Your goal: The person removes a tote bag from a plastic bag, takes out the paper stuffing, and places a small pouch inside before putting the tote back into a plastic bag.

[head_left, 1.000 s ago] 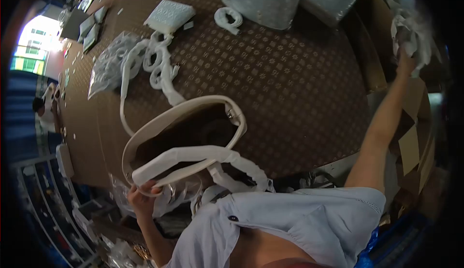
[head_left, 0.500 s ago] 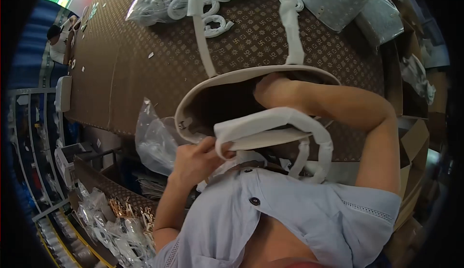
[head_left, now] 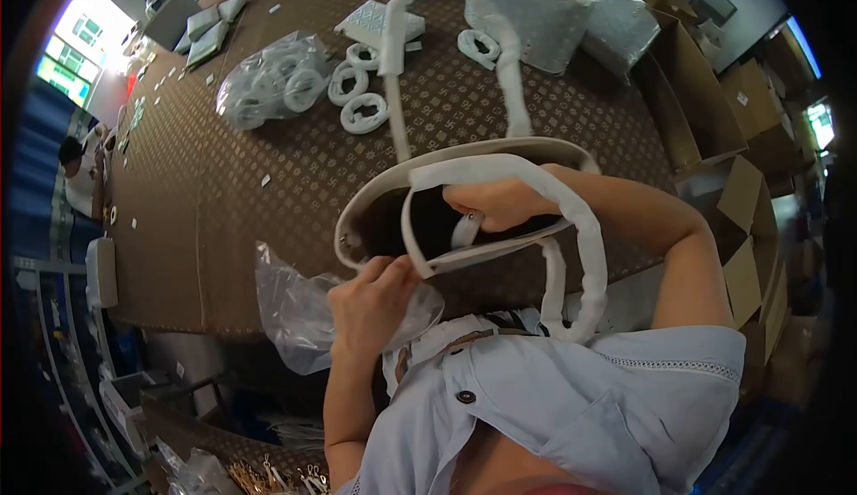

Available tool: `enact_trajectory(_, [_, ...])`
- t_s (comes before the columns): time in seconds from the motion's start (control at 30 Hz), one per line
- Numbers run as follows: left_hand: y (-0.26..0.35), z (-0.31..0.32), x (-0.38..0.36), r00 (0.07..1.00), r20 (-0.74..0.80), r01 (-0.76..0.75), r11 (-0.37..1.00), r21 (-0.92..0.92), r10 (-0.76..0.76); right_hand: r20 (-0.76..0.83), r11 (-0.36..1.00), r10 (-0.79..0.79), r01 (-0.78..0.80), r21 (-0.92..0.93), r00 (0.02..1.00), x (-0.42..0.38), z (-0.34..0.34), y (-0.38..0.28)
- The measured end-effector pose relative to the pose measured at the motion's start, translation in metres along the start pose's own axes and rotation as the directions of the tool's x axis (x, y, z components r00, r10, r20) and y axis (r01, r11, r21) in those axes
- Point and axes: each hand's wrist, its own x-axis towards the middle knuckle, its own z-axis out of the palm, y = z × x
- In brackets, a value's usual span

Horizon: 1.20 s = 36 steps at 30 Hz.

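A pale handbag [head_left: 382,183] with a dark inside lies with its mouth facing me. White wrapping covers its handles; one handle [head_left: 585,227] loops toward me and the other [head_left: 513,93] stretches away over the table. My left hand [head_left: 368,306] is closed on the bag's near rim, beside the foot of the near handle. My right hand [head_left: 502,202] reaches into the mouth, its fingers closed on a short white strap [head_left: 466,229] with a small metal stud. A clear plastic bag [head_left: 299,312] hangs at the table edge beside my left hand.
On the patterned brown table [head_left: 241,254] lie coiled white straps [head_left: 364,113], a plastic bag of more coils [head_left: 277,80] and wrapped silvery packages [head_left: 527,13]. Open cardboard boxes [head_left: 687,93] stand to the right. Another person [head_left: 85,174] is at the far left.
My right hand has drawn back toward the bag's mouth, and the white strap in its fingers now shows. The near handle stands higher. The view has shifted, showing more of the table's far end.
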Motion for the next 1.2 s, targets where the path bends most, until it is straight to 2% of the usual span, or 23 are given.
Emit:
enact_trajectory(0.07, [-0.015,-0.016,-0.007,1.000,0.002,0.031,0.999,0.008,-0.031,0.022,0.984,-0.096,0.098,-0.148,0.995,-0.021,-0.031,-0.017])
enact_trajectory(0.13, [-0.027,-0.029,-0.017,0.995,-0.012,0.099,0.994,0.038,-0.099,-0.356,0.993,0.072,-0.034,0.113,0.932,-0.050,-0.046,0.000])
enact_trajectory(0.2, [-0.031,-0.039,-0.028,0.970,0.094,0.226,0.974,-0.004,-0.225,-0.519,0.858,0.370,-0.070,0.509,0.771,-0.067,-0.051,0.037])
enact_trajectory(0.23, [-0.026,-0.038,-0.031,0.968,0.080,0.239,0.971,0.011,-0.239,-0.490,0.700,0.548,-0.051,0.712,0.677,-0.073,-0.051,0.059])
enact_trajectory(0.3, [-0.018,-0.038,-0.037,0.947,0.115,0.311,0.946,-0.097,-0.299,-0.448,0.515,0.743,0.002,0.857,0.497,-0.075,-0.041,0.109])
enact_trajectory(0.4, [-0.007,-0.038,-0.045,0.928,0.159,0.357,0.926,-0.120,-0.337,-0.405,0.517,0.786,-0.135,0.845,0.467,-0.049,-0.012,0.170])
enact_trajectory(0.43, [-0.006,-0.037,-0.046,0.922,0.155,0.374,0.920,-0.115,-0.356,-0.371,0.499,0.782,-0.146,0.854,0.501,-0.034,-0.008,0.186])
enact_trajectory(0.5, [-0.005,-0.036,-0.044,0.938,0.146,0.322,0.946,-0.026,-0.315,-0.341,0.345,0.731,0.111,0.932,0.591,-0.002,-0.011,0.178])
enact_trajectory(0.57, [-0.007,-0.037,-0.047,0.938,0.147,0.316,0.949,0.015,-0.315,-0.318,0.344,0.670,0.098,0.934,0.671,0.024,-0.024,0.155])
enact_trajectory(0.63, [-0.016,-0.041,-0.052,0.939,0.140,0.309,0.949,0.060,-0.315,-0.304,0.575,0.592,-0.127,0.809,0.746,0.040,-0.039,0.113])
enact_trajectory(0.67, [-0.021,-0.043,-0.055,0.944,0.134,0.286,0.950,0.126,-0.302,-0.187,0.651,0.444,-0.173,0.739,0.876,0.035,-0.045,0.086])
enact_trajectory(0.7, [-0.024,-0.044,-0.059,0.945,0.123,0.276,0.942,0.194,-0.302,-0.166,0.668,0.412,-0.173,0.724,0.896,0.033,-0.043,0.073])
enact_trajectory(0.73, [-0.030,-0.048,-0.061,0.944,0.092,0.292,0.932,0.215,-0.317,-0.001,0.706,0.233,-0.169,0.688,0.973,0.033,-0.037,0.061])
enact_trajectory(0.77, [-0.038,-0.055,-0.064,0.938,0.065,0.316,0.918,0.240,-0.340,0.183,0.738,0.044,-0.156,0.656,0.982,0.037,-0.030,0.046])
enact_trajectory(0.83, [-0.056,-0.066,-0.072,0.936,0.029,0.327,0.897,0.299,-0.351,0.325,0.957,-0.017,-0.079,0.279,0.946,0.043,-0.020,-0.004])
enact_trajectory(0.87, [-0.068,-0.072,-0.074,0.941,0.006,0.320,0.897,0.304,-0.338,0.355,0.962,-0.043,-0.057,0.267,0.934,0.049,-0.012,-0.013])
enact_trajectory(0.93, [-0.093,-0.085,-0.076,0.928,-0.009,0.353,0.873,0.337,-0.372,0.445,0.972,0.139,-0.207,0.108,0.885,0.063,0.002,-0.024])
enact_trajectory(0.97, [-0.107,-0.092,-0.075,0.934,-0.092,0.355,0.872,0.338,-0.345,0.447,0.978,0.124,-0.186,0.097,0.886,0.071,0.014,-0.025])
enact_trajectory(1.03, [-0.141,-0.108,-0.079,0.933,-0.183,0.357,0.868,0.346,-0.310,0.243,0.837,0.038,-0.164,0.522,0.969,0.095,0.041,-0.028])
enact_trajectory(1.1, [-0.183,-0.125,-0.088,0.782,-0.521,0.481,0.864,0.151,-0.344,0.162,0.779,0.045,-0.137,0.613,0.986,0.140,0.049,-0.049])
enact_trajectory(1.13, [-0.205,-0.138,-0.096,0.731,-0.577,0.529,0.837,0.141,-0.365,0.127,0.650,0.058,-0.134,0.748,0.990,0.166,0.053,-0.058])
enact_trajectory(1.17, [-0.227,-0.147,-0.110,0.729,-0.581,0.527,0.838,0.140,-0.361,0.122,0.608,0.170,-0.202,0.768,0.978,0.191,0.052,-0.083])
enact_trajectory(1.2, [-0.254,-0.153,-0.128,0.644,-0.616,0.543,0.838,-0.049,-0.453,0.121,0.558,0.282,-0.265,0.786,0.952,0.219,0.050,-0.111])
